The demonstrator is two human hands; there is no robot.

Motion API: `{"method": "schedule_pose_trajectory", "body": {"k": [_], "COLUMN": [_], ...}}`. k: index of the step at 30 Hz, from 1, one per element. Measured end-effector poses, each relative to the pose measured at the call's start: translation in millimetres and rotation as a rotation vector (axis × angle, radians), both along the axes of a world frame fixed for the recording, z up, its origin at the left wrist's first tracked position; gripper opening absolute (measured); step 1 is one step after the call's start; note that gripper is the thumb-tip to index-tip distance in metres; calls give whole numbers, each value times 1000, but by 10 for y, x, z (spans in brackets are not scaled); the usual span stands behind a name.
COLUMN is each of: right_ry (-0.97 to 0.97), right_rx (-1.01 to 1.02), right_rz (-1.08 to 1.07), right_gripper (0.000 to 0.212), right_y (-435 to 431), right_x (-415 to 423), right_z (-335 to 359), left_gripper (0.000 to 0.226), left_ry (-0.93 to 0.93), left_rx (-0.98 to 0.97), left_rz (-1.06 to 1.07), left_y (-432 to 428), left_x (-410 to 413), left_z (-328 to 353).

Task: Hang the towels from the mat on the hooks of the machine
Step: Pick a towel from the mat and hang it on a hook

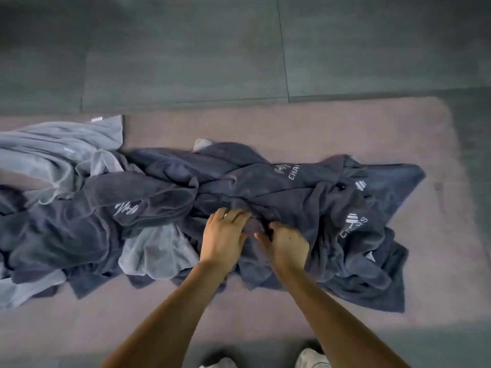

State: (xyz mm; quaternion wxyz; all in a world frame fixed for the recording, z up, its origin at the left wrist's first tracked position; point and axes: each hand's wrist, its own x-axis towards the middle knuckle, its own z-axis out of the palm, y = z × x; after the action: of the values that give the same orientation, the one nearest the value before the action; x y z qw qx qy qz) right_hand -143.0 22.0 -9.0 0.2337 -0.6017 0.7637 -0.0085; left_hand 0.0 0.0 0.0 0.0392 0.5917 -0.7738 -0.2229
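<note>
Towels (279,187) lie in a crumpled heap across the mat (292,123), running from the left edge of the frame to the right of centre. Most are dark blue-grey with white printed lettering. Light grey towels (58,147) sit at the upper left and low in the middle of the heap.

Your left hand (225,235) rests on the dark fabric just below the centre of the frame. Its fingers reach forward with the tips sunk in a fold, and you cannot tell whether they pinch it. Your right hand (287,245) is just beside it, fingers curled into the same fold and grasping the cloth.

Grey floor (186,49) fills the upper frame. Your shoes (310,358) show at the bottom edge.
</note>
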Motion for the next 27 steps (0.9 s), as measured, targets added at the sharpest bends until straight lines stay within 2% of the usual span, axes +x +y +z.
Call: {"method": "schedule_pose_trajectory", "body": {"k": [1,4,6,9,14,19,22,27], "right_ry": [-4,-37,-114,-237,-476,-582,-590,-715], "right_rx": [-77,-202,-298,-356,-338,-343,-320,-352], "right_rz": [26,13,-5,-31,-75,-30,32,106], "right_gripper": [28,23,15,22,25,20,14,18], "right_y": [17,98,187,328,420,401,364,155], "right_x": [22,74,26,-43,-50,-139,-206,-244], "right_z": [-75,-67,99,617,2010,3587,4596,6205], "left_gripper": [45,22,26,27,27,8,14,24], "left_ry": [1,-6,39,170,369,447,510,641], "left_rx": [-19,-70,-71,-57,40,65,102,129], "left_rz": [-32,-62,-57,-32,33,15,44,85], "left_y": [-26,-21,44,109,184,208,180,69], "left_x": [-26,-64,-32,16,33,55,114,156], "left_z": [-72,-92,30,537,1931,3476,4509,6081]}}
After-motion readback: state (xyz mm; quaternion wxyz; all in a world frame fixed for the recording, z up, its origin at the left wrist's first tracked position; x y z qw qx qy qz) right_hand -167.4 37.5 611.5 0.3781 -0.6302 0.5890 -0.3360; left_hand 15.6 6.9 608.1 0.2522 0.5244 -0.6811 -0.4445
